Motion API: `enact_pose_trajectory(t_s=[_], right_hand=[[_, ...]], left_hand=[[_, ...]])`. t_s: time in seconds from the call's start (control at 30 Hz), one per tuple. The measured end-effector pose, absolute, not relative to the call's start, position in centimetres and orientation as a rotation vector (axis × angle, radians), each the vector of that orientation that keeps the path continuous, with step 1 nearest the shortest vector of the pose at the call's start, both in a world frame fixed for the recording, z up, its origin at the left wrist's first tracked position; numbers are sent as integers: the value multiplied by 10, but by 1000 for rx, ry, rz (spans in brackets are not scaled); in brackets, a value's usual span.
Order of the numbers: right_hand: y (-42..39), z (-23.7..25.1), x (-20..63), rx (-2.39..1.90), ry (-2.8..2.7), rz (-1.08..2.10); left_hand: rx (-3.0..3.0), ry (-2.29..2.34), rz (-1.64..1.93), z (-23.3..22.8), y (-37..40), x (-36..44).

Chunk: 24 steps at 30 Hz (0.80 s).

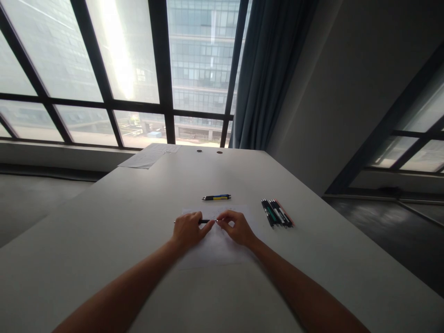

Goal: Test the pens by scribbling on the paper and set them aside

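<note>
My left hand (pixel 190 228) is closed around a dark pen (pixel 205 221), which lies crosswise with one end poking out past the left side of the hand. At the pen's right end, the thumb and fingers of my right hand (pixel 237 226) are pinched together on its tip. Whether a small separate part sits in that pinch is too fine to make out. Both hands are over a white sheet of paper (pixel 218 254) on the table. Just beyond it lie a couple of pens (pixel 217 197) with blue and yellow on them.
Several pens (pixel 277 213), mostly dark, lie side by side to the right of the paper. More paper sheets (pixel 142 158) rest at the far left corner of the white table (pixel 121 222). Two round holes are near its far edge, before the windows and a blue curtain (pixel 265 69).
</note>
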State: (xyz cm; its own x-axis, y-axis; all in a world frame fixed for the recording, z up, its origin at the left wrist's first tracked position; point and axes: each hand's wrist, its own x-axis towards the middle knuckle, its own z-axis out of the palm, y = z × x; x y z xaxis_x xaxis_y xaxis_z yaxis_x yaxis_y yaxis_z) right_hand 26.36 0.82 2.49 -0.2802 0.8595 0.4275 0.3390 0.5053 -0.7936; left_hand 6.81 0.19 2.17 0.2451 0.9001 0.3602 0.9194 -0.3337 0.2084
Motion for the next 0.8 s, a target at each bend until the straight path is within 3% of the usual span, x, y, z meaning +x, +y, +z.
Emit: enact_pose_trajectory(t_s=[0.33,0.57,0.8], right_hand=[[47,11,318,-1336,-2042,126],[54,8,325,-1578,-2141,-2],[44,18,322,-1464,-2084,-47]], left_hand=[[-2440,-1916,-601,25,4,68],[-2492,-1885,-586,25,3,69],[-2532,-1810,-633,24,4,68]])
